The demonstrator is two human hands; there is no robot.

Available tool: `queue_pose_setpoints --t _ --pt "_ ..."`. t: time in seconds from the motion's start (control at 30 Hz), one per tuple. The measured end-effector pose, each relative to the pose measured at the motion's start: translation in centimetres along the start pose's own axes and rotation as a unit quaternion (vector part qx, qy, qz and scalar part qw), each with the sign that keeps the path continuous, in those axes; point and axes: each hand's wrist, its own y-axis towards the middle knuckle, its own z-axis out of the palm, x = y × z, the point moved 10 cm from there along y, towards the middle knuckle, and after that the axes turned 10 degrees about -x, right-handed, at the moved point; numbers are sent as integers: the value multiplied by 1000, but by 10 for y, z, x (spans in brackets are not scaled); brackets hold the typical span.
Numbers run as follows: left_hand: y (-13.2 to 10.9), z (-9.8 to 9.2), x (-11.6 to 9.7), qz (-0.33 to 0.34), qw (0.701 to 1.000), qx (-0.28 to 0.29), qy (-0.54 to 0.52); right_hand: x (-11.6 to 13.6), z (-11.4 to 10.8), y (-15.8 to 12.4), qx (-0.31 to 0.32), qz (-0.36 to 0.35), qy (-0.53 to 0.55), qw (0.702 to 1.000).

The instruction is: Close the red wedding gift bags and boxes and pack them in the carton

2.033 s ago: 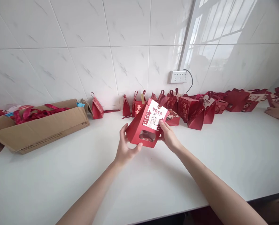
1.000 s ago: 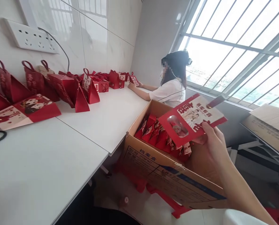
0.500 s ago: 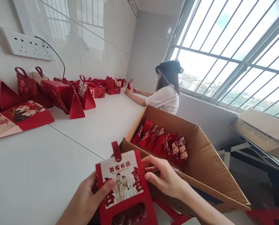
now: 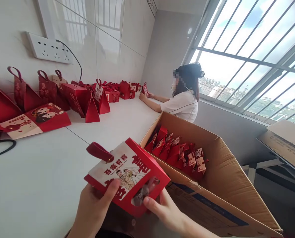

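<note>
A red gift box [image 4: 127,172] with a pale printed front, a cartoon couple, a ribbon loop and a cut-out window is held between both hands, tilted, close to me. My left hand [image 4: 95,205] grips its left side, thumb on the printed panel. At the lower right, my right hand [image 4: 162,208] holds the box with the thumb by the window; its other fingers are hidden behind. Something dark shows through the window. Just right of the hands stands an open cardboard carton [image 4: 219,165] with several red gift boxes [image 4: 167,145] inside.
Along the tiled wall, several red gift boxes [image 4: 78,99] line the white table [image 4: 38,175]. A flatter printed box [image 4: 38,120] lies before them, near a black cord loop [image 4: 3,147]. Farther back, a person in white [image 4: 179,105] holds a small red box. A power strip [image 4: 50,49] is on the wall.
The held gift box has turned and tipped, its ribbon loop now pointing left. My right hand has moved from its upper right edge down to the lower right, gripping near the window.
</note>
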Motion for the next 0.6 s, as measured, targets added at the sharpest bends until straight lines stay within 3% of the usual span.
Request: queue_pose_setpoints --t 0.1,0.2,0.27,0.33,0.37,0.43,0.5,0.53,0.6 --pt "-14 19 -3 0 996 78 37 1 -3 0 8 18 -1 1000" --pt "-32 49 5 29 965 235 110 21 -32 8 -48 -1 -17 999" --pt "-44 60 24 23 916 339 214 47 -75 19 -158 -35 -37 986" --pt "-51 56 49 -12 848 405 341 78 -122 32 -268 -80 -42 959" --pt "-55 51 60 -30 809 431 399 90 -141 41 -294 -94 -49 950" --pt "-59 38 73 -44 732 463 497 108 -172 62 -317 -119 -60 939" --pt "-57 29 78 -28 677 463 571 100 -199 84 -326 -69 -67 941" --pt "-56 27 79 -19 663 457 593 88 -212 93 -337 -27 -75 938" --pt "-53 28 79 -5 666 443 600 62 -235 102 -367 47 -101 924"
